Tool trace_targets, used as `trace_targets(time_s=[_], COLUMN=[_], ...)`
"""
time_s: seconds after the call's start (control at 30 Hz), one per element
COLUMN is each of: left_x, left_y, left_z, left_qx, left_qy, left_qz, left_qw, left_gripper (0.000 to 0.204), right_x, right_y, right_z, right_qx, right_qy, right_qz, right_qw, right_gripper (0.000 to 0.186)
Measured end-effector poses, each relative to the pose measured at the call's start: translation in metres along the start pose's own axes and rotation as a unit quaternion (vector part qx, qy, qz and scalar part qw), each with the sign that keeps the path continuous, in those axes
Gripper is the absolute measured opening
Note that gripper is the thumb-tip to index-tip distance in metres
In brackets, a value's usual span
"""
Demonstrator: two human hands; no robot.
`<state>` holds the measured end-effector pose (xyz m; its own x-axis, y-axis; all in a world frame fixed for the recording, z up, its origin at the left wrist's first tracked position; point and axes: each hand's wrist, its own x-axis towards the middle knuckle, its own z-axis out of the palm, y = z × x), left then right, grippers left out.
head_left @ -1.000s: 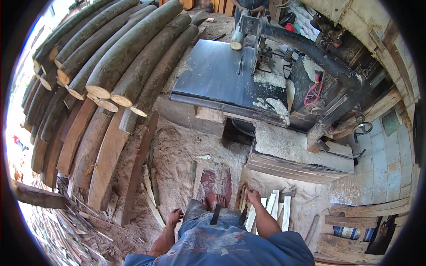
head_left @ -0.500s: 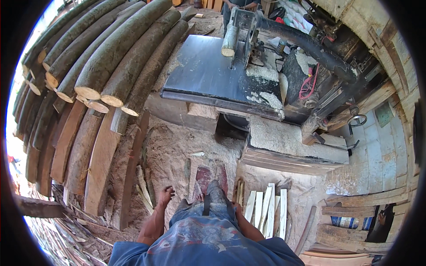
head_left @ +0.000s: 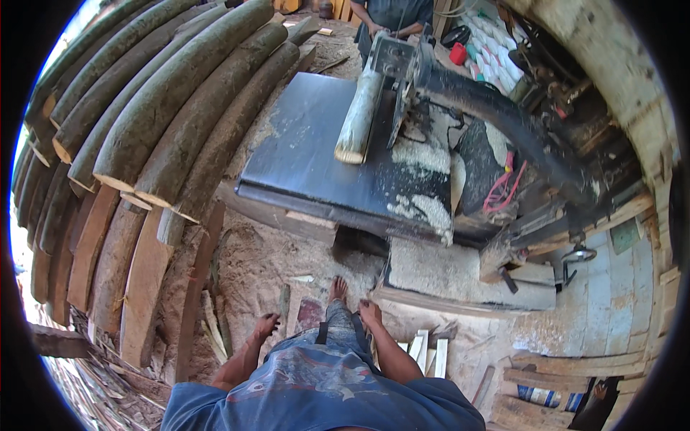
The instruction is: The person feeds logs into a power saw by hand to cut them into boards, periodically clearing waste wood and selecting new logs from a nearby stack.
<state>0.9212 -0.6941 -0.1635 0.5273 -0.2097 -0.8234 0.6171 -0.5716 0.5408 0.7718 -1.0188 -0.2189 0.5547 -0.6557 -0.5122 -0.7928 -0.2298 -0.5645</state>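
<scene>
My left hand (head_left: pixel 267 325) hangs beside my left leg, holding nothing, its fingers loosely bent and a little apart. My right hand (head_left: pixel 369 314) is beside my right thigh, its fingers loosely bent and nothing seen in them. Ahead of me stands a band saw with a dark metal table (head_left: pixel 298 136). A short log (head_left: pixel 357 126) lies on that table, its cut end facing me and its far part hidden by the saw's guard (head_left: pixel 392 56). Neither hand touches the log or the table.
Long logs (head_left: pixel 172 93) are stacked at the left, above squared timbers (head_left: pixel 147 294). Another person (head_left: pixel 392 14) stands behind the saw. Sawdust (head_left: pixel 438 273) covers a ledge below the table. Pale wood strips (head_left: pixel 431 352) lie to my right; a pink cable (head_left: pixel 503 188) hangs by the machine.
The log has slid toward me along the saw table. I have stepped closer with one bare foot forward, and my right hand has come forward into fuller view.
</scene>
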Motion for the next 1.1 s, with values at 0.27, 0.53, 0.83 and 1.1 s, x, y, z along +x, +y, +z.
trace_targets(time_s=[0.27,0.53,0.83,1.1], left_x=[0.021,0.023,-0.020,-0.055], left_y=[0.342,0.336,0.240,0.132], left_z=[0.074,0.077,0.074,0.062], left_qx=[-0.087,-0.133,-0.271,-0.277], left_qy=[0.014,-0.145,-0.211,-0.207], left_qz=[0.274,0.158,0.159,0.165], left_qw=[0.958,0.968,0.926,0.924], left_gripper=[0.070,0.081,0.057,0.054], right_x=[0.156,0.102,-0.005,-0.121], right_y=[-0.253,-0.281,-0.241,-0.209], right_z=[-0.143,-0.100,-0.034,-0.016], right_qx=[0.312,0.377,0.548,0.509], right_qy=[0.137,-0.010,0.003,-0.018], right_qz=[-0.194,-0.051,-0.043,-0.018], right_qw=[0.920,0.925,0.835,0.861], right_gripper=[0.058,0.088,0.071,0.072])
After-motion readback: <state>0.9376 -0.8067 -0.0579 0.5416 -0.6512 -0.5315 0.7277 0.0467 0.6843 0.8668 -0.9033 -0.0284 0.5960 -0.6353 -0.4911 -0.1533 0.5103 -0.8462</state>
